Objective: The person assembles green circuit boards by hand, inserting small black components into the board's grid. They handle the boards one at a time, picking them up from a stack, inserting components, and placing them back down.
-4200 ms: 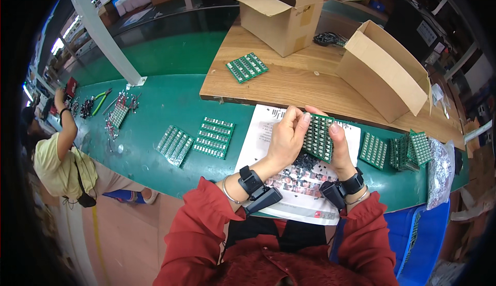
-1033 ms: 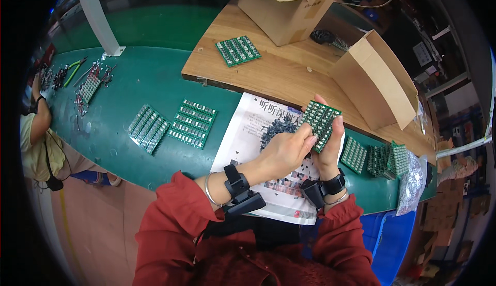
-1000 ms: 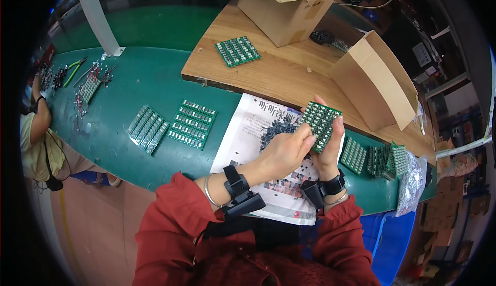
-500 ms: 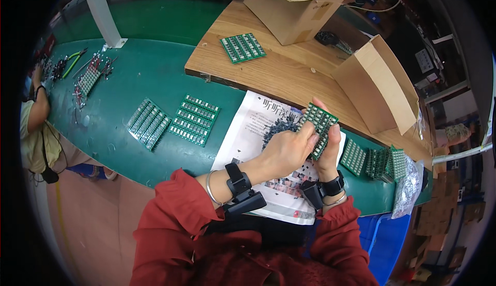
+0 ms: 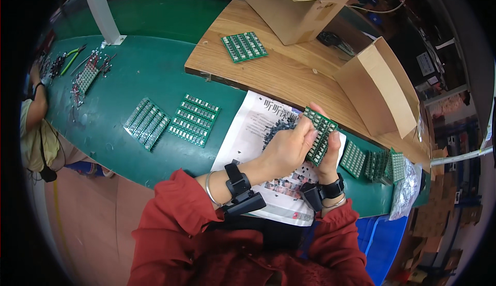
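Observation:
Over a sheet of newspaper [image 5: 240,131], my right hand [image 5: 328,163] grips a green circuit board [image 5: 321,137] set with rows of small pale parts. Its fingers reach behind the board and its thumb lies along the right edge. My left hand [image 5: 287,149] is closed at the board's left edge, thumb and forefinger pressed against it; whether a small piece is between them is hidden. Beneath the hands, a heap of small dark pieces [image 5: 276,128] lies on the newspaper, partly covered. Two more circuit board panels [image 5: 194,121] rest on the green table to the left.
Several boards [image 5: 353,159] stand or lean at the right, beside a clear plastic bag [image 5: 406,195]. Another board [image 5: 245,47] lies on the raised wooden top [image 5: 289,72], near two open cardboard boxes [image 5: 380,90]. Far left, a co-worker's arm [image 5: 36,105] is near wires and green-handled pliers [image 5: 70,63].
The held board has turned slightly, so more of its face shows. My left fingers have shifted up and left along its edge.

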Demonstrator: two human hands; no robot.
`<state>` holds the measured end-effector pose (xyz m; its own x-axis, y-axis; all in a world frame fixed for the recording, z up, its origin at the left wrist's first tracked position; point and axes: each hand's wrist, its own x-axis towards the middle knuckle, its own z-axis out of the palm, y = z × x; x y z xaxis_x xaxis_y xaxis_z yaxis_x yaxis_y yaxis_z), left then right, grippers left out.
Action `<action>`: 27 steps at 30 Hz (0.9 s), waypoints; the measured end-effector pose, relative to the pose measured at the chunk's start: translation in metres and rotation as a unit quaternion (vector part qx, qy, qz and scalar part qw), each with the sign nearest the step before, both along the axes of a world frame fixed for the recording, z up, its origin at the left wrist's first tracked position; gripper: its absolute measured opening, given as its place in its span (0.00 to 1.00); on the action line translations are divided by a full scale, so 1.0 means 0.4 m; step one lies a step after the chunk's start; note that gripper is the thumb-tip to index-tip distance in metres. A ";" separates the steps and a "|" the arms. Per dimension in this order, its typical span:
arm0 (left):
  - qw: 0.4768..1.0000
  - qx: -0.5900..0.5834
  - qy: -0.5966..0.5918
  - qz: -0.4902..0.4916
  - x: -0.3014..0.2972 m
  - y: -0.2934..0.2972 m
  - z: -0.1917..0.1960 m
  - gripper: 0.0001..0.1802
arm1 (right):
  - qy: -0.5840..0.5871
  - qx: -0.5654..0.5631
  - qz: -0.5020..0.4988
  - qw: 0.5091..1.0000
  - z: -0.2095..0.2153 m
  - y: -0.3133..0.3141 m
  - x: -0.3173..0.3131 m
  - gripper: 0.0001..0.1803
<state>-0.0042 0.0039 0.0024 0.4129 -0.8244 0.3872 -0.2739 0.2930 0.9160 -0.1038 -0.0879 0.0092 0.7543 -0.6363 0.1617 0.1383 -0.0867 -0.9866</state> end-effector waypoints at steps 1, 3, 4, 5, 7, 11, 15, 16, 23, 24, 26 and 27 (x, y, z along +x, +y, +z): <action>1.000 -0.015 0.027 0.004 0.000 0.002 0.004 0.06 | 0.001 -0.008 0.004 1.000 0.000 -0.002 -0.002 0.47; 1.000 -0.017 0.013 0.000 0.005 0.003 0.008 0.06 | 0.026 -0.086 -0.001 0.996 -0.004 -0.009 -0.002 0.46; 1.000 -0.018 0.006 0.001 0.007 0.005 0.008 0.06 | 0.036 -0.113 0.004 0.993 0.000 -0.009 -0.001 0.46; 1.000 -0.019 -0.018 0.005 0.008 0.007 0.009 0.05 | 0.046 -0.139 0.010 0.989 0.011 -0.006 0.000 0.46; 0.998 -0.034 -0.045 0.015 0.014 0.007 -0.001 0.05 | 0.065 -0.175 0.010 0.982 0.028 0.004 0.008 0.48; 0.997 -0.062 -0.051 0.015 0.010 -0.002 -0.010 0.04 | 0.043 -0.059 0.014 0.997 -0.002 0.000 -0.009 0.50; 0.997 -0.052 -0.048 0.009 0.017 0.001 -0.011 0.04 | 0.045 -0.059 0.022 0.997 0.003 0.004 -0.001 0.50; 0.997 -0.057 -0.048 0.009 0.019 -0.002 -0.012 0.04 | 0.050 -0.088 0.011 0.995 0.011 0.007 0.003 0.50; 0.996 -0.085 0.002 -0.005 0.027 -0.004 -0.009 0.05 | 0.029 0.028 0.014 0.999 -0.011 0.000 -0.011 0.50; 0.996 -0.090 0.018 -0.005 0.027 0.000 -0.003 0.06 | 0.047 -0.016 0.013 0.999 -0.003 0.002 -0.007 0.50; 0.996 -0.078 0.038 -0.012 0.031 0.007 0.012 0.07 | 0.082 -0.105 0.011 0.991 0.019 0.010 0.002 0.50; 0.996 -0.073 0.048 -0.015 0.032 0.009 0.016 0.07 | 0.088 -0.105 0.012 0.990 0.015 0.009 0.002 0.51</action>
